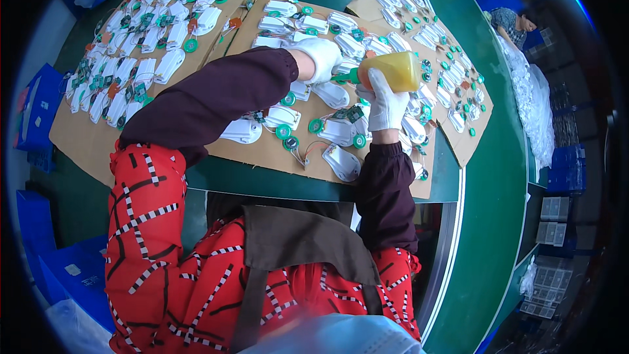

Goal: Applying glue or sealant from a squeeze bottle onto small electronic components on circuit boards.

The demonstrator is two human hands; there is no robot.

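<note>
My right hand [385, 101], in a white glove, is closed around a squeeze bottle [398, 71] of yellow liquid. The bottle lies tipped on its side, its green nozzle pointing left toward my other hand. My left hand [320, 59], also gloved, is curled low over the parts just left of the nozzle tip; what its fingers hold is hidden. Around both hands, white plastic housings [332, 95] with wires, green round pieces [283, 132] and small circuit boards [354, 114] cover a cardboard sheet [262, 157].
More housings crowd another cardboard sheet [190, 69] at left and a third sheet [468, 141] at right. Beneath is a green table [268, 182]. Blue bins [40, 108] stand at left. A person [510, 26] is at the far right, near clear plastic bags [534, 101].
</note>
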